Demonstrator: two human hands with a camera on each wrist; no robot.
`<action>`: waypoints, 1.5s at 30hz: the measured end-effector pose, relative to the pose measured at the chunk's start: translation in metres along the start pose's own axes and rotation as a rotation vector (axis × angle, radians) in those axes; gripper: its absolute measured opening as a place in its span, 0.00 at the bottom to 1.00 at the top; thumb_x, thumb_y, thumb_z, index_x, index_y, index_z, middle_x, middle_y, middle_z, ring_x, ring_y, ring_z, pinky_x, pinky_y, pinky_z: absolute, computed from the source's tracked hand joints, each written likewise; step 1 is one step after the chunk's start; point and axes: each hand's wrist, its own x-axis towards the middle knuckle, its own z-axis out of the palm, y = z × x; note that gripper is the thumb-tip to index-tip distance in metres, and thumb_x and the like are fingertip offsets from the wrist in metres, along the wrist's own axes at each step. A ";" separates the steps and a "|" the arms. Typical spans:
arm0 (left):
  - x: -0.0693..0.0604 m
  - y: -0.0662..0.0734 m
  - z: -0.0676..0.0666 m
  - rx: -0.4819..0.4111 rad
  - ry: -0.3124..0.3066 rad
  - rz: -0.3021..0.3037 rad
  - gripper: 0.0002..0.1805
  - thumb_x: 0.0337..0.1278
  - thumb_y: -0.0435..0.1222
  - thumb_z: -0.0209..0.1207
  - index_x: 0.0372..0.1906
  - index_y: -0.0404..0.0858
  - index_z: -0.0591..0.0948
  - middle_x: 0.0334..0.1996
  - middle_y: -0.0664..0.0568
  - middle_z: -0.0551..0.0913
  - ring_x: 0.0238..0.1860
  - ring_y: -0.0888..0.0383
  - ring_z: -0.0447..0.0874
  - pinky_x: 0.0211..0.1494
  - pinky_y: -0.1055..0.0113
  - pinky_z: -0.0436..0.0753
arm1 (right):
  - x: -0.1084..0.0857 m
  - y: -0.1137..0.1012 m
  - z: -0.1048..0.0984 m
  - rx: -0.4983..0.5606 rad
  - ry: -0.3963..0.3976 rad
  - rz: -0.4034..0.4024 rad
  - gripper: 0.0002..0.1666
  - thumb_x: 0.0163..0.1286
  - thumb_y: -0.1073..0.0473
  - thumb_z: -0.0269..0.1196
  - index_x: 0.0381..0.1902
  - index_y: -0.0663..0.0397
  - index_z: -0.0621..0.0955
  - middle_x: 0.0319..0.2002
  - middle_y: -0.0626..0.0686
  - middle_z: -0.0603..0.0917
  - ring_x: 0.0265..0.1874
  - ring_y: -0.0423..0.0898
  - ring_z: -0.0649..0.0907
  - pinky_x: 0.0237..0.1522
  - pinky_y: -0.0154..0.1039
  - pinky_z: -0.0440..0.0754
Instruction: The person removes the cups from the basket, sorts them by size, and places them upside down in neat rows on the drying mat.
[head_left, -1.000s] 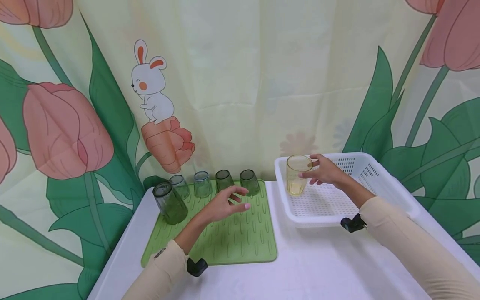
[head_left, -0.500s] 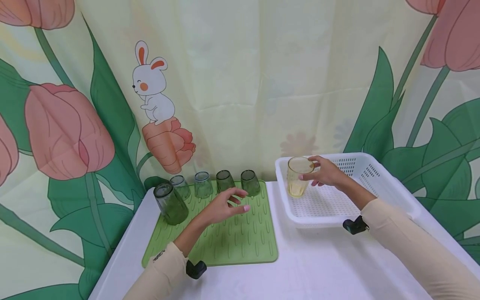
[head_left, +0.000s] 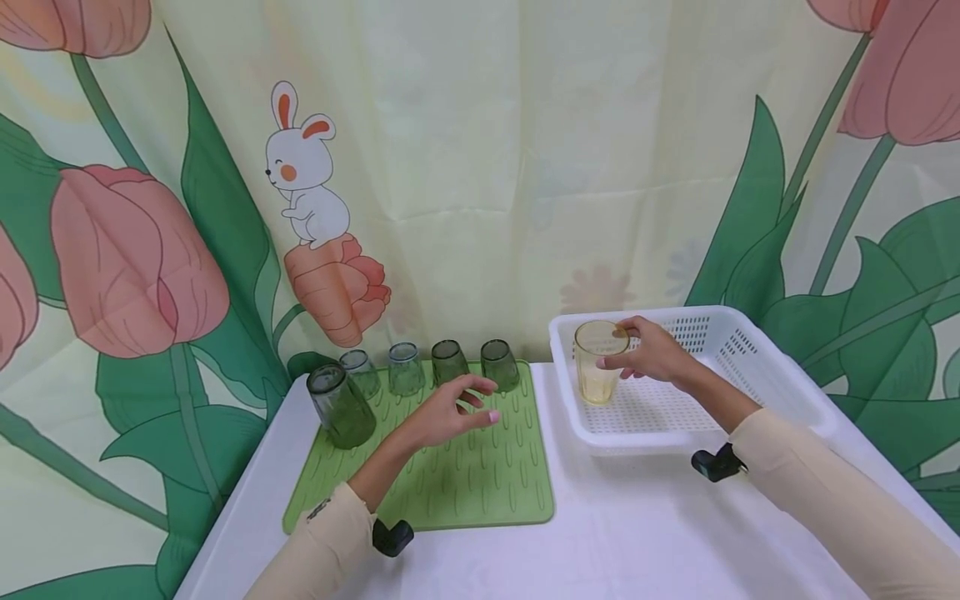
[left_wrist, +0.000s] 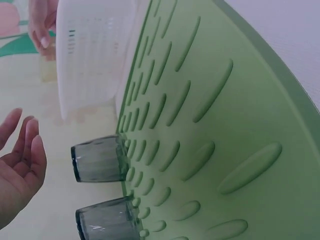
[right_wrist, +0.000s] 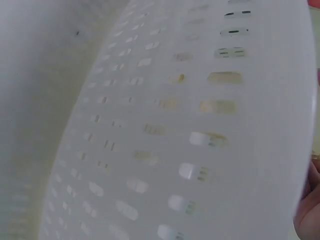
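Note:
My right hand (head_left: 648, 350) pinches a clear yellow drinking glass (head_left: 597, 367) near its rim, at the left end of a white perforated basket (head_left: 675, 440). Whether the glass bottom touches the basket floor I cannot tell. In the right wrist view the basket's side (right_wrist: 270, 125) hides most of that hand. Over a green drying mat (head_left: 480, 492) my left hand (head_left: 448, 414) hovers with loosely bent fingers, holding nothing. Behind it, small dark glasses (head_left: 500, 365) stand in a row along the mat's back edge, also seen as tinted glasses (left_wrist: 100, 159) in the left wrist view.
A taller dark green glass (head_left: 341, 408) stands at the mat's left side. Two paler bluish glasses, one of them the bluish glass (head_left: 406, 369), are in the back row. The white tabletop (head_left: 600, 533) runs in front, and a printed curtain (head_left: 465, 167) hangs close behind.
The right hand and the yellow glass have come slightly down and toward the person, lower inside the basket. The left hand stays in place over the mat.

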 end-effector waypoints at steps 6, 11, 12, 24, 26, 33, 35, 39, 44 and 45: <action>0.000 0.000 0.000 -0.004 -0.001 0.016 0.26 0.65 0.43 0.64 0.65 0.43 0.75 0.61 0.47 0.77 0.58 0.46 0.78 0.58 0.56 0.77 | -0.008 0.002 0.002 -0.008 0.024 -0.017 0.59 0.56 0.40 0.76 0.74 0.63 0.61 0.71 0.68 0.67 0.34 0.51 0.86 0.41 0.46 0.86; 0.000 0.001 0.000 -0.003 0.009 0.029 0.25 0.66 0.42 0.64 0.65 0.42 0.75 0.61 0.47 0.77 0.57 0.50 0.78 0.57 0.56 0.78 | -0.015 -0.001 -0.001 -0.008 0.047 -0.021 0.60 0.56 0.38 0.75 0.75 0.60 0.60 0.71 0.67 0.67 0.33 0.50 0.86 0.38 0.44 0.85; 0.000 0.001 0.000 -0.003 0.011 0.031 0.25 0.66 0.42 0.64 0.65 0.42 0.75 0.61 0.47 0.77 0.57 0.49 0.78 0.57 0.56 0.78 | -0.016 -0.002 -0.002 -0.010 0.050 -0.025 0.60 0.55 0.37 0.75 0.75 0.60 0.60 0.71 0.67 0.67 0.33 0.49 0.86 0.38 0.43 0.85; 0.000 0.009 0.000 -0.013 0.022 0.055 0.27 0.64 0.47 0.65 0.65 0.44 0.75 0.60 0.50 0.78 0.59 0.44 0.78 0.58 0.57 0.78 | -0.039 -0.015 -0.009 0.021 0.081 -0.072 0.59 0.57 0.38 0.74 0.76 0.58 0.60 0.68 0.67 0.69 0.34 0.50 0.87 0.35 0.41 0.84; -0.001 0.010 0.000 -0.013 0.027 0.064 0.26 0.64 0.47 0.65 0.65 0.44 0.75 0.60 0.51 0.78 0.58 0.45 0.78 0.58 0.58 0.78 | -0.044 -0.018 -0.010 0.027 0.086 -0.086 0.57 0.58 0.40 0.74 0.76 0.57 0.60 0.68 0.66 0.69 0.33 0.50 0.87 0.33 0.41 0.84; -0.004 0.021 0.003 -0.008 0.052 0.117 0.25 0.65 0.45 0.64 0.64 0.45 0.76 0.59 0.52 0.80 0.56 0.53 0.79 0.58 0.57 0.78 | -0.064 -0.033 -0.007 0.071 0.087 -0.155 0.54 0.60 0.46 0.74 0.76 0.58 0.60 0.66 0.64 0.71 0.30 0.48 0.86 0.28 0.41 0.83; -0.005 0.025 0.004 -0.009 0.052 0.132 0.25 0.65 0.46 0.63 0.64 0.45 0.76 0.59 0.52 0.80 0.56 0.53 0.78 0.59 0.55 0.78 | -0.071 -0.038 -0.005 0.087 0.087 -0.168 0.53 0.60 0.48 0.75 0.75 0.58 0.61 0.64 0.64 0.73 0.28 0.47 0.86 0.28 0.41 0.82; -0.007 0.032 0.008 -0.017 0.049 0.154 0.25 0.65 0.47 0.63 0.64 0.46 0.75 0.59 0.52 0.80 0.57 0.53 0.78 0.61 0.49 0.77 | -0.084 -0.049 -0.002 0.116 0.090 -0.186 0.52 0.59 0.49 0.76 0.74 0.55 0.62 0.59 0.64 0.78 0.27 0.47 0.86 0.27 0.41 0.82; -0.009 0.041 0.011 -0.029 0.054 0.170 0.27 0.64 0.48 0.63 0.65 0.45 0.75 0.59 0.52 0.79 0.58 0.53 0.78 0.62 0.49 0.77 | -0.094 -0.059 0.002 0.147 0.088 -0.199 0.51 0.57 0.49 0.77 0.73 0.51 0.64 0.43 0.60 0.85 0.23 0.48 0.84 0.25 0.40 0.80; -0.010 0.042 0.012 -0.029 0.056 0.174 0.27 0.64 0.49 0.63 0.65 0.45 0.75 0.59 0.52 0.79 0.58 0.53 0.78 0.62 0.50 0.77 | -0.096 -0.061 0.003 0.151 0.087 -0.203 0.50 0.57 0.50 0.77 0.72 0.50 0.64 0.39 0.58 0.86 0.22 0.48 0.84 0.25 0.40 0.80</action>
